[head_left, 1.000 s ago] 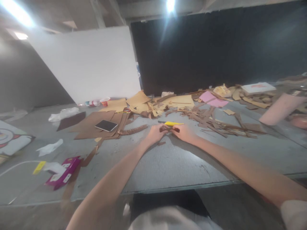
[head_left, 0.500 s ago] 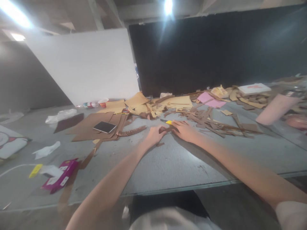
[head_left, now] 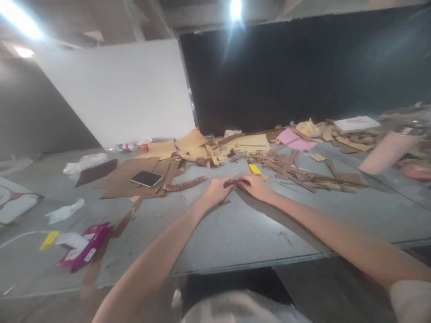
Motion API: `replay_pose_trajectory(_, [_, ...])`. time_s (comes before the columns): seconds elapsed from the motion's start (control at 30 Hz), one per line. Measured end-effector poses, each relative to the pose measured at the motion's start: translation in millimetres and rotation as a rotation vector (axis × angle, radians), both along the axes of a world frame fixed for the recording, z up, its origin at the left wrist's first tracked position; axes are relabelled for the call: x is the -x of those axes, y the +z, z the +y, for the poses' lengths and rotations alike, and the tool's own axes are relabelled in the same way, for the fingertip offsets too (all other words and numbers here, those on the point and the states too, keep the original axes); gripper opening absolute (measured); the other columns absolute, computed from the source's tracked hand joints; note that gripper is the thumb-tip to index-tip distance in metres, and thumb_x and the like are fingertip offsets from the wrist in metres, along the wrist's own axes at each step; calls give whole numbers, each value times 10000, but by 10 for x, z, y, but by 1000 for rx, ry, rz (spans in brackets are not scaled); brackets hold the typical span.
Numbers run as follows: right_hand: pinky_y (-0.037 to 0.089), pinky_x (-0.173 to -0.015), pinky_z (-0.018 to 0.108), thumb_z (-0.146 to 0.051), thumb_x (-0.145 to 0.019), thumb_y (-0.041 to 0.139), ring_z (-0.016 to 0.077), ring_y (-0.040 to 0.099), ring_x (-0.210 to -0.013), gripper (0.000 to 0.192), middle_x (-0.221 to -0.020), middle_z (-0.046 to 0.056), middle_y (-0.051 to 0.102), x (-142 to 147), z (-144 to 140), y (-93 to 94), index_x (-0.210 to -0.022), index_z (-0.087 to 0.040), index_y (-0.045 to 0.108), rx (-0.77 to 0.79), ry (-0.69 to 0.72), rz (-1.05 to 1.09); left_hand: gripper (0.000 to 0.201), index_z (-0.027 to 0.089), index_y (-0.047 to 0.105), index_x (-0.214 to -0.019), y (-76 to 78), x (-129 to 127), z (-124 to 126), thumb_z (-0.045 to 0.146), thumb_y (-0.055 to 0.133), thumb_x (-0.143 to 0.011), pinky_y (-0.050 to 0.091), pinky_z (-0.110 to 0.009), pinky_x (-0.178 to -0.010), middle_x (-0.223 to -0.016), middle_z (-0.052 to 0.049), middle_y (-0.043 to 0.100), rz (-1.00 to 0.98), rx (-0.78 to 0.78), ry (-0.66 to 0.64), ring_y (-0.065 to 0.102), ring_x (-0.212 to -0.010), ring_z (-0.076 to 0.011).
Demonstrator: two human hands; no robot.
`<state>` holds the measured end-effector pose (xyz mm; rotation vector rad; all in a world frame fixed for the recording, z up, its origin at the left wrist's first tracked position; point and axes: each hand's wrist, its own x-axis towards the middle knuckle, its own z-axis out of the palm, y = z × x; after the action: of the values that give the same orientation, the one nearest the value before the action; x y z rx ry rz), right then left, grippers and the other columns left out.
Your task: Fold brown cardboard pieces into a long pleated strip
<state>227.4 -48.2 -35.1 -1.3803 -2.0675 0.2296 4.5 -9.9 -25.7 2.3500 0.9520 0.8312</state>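
A small brown strip (head_left: 232, 182), like leather or card, is pinched between my two hands above the grey table. My left hand (head_left: 217, 190) is closed on its left end, and my right hand (head_left: 258, 187) grips the right end, with the fingertips almost meeting. Just beyond my right hand lies a yellow-handled utility knife (head_left: 255, 169). A thin brown scrap (head_left: 225, 202) rests on the table close to my left wrist. To the left is a ridged brown roll (head_left: 186, 184), apart from both hands.
A phone (head_left: 147, 178) lies on stacked brown sheets (head_left: 116, 179) at left. Brown offcuts (head_left: 303, 172) spread to the right, near a pink bottle (head_left: 390, 151). A purple tissue pack (head_left: 85, 246) sits front left. Yellow sheets (head_left: 251, 142) line the back.
My right hand has let go of the yellow utility knife, which now lies beyond it. Its fingers have drawn in and closed on the brown strip; my left hand has barely moved.
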Motion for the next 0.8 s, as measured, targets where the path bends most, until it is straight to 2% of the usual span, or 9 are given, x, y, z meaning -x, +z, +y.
replay_pose_trajectory(0.1, [489, -850, 329, -408, -1054, 539, 244, 705, -906, 334, -929, 84, 792, -4, 2, 0, -910, -198, 755, -7, 0, 95, 256, 213, 806, -1182, 11, -1, -17, 197, 701, -949, 555, -259, -848, -999, -40, 810, -25, -6, 5, 705, -854, -162])
replay_pose_trajectory(0.3, [505, -790, 310, -488, -1046, 546, 239, 718, -858, 367, -911, 62, 802, -45, -4, 31, -957, -208, 766, 34, 6, 226, 246, 225, 810, -1176, 36, 2, -49, 211, 711, -951, 572, -280, -856, -945, -29, 801, -74, -1, 31, 696, -824, -156])
replay_pose_trajectory(0.47, [501, -786, 308, -448, -1037, 565, 239, 723, -855, 329, -907, 66, 806, -26, -14, 36, -961, -203, 772, 32, -24, 217, 256, 232, 798, -1193, 31, 6, -24, 215, 720, -950, 578, -297, -878, -927, -27, 802, -89, 54, 59, 717, -840, -162])
replay_pose_trajectory(0.57, [480, -793, 303, -397, -1040, 575, 227, 713, -837, 284, -897, 59, 799, -26, -18, 53, -941, -203, 758, 38, -51, 137, 234, 222, 793, -1181, 5, 5, 4, 210, 691, -971, 580, -314, -897, -949, -37, 804, -61, 51, 44, 727, -855, -171])
replay_pose_trajectory(0.63, [459, -804, 308, -368, -1042, 583, 221, 695, -819, 271, -870, 61, 780, -30, -14, 64, -898, -198, 738, 28, -78, 12, 225, 201, 787, -1170, -13, 1, 15, 187, 683, -970, 576, -341, -943, -1008, -58, 800, -13, -15, 41, 731, -925, -193])
replay_pose_trajectory(0.7, [436, -822, 318, -347, -1043, 596, 223, 679, -829, 271, -865, 74, 761, -31, -2, 71, -857, -189, 711, 5, -88, -129, 227, 183, 774, -1169, -23, -3, 13, 163, 682, -963, 548, -377, -1033, -1116, -87, 779, 56, -134, 34, 709, -1077, -230])
replay_pose_trajectory(0.8, [408, -869, 334, -315, -1058, 586, 226, 671, -883, 258, -912, 86, 754, -24, 23, 74, -858, -184, 683, -25, -68, -250, 264, 180, 741, -1198, -13, -6, -14, 109, 617, -976, 503, -406, -1117, -1254, -109, 731, 218, -306, -48, 648, -1241, -252])
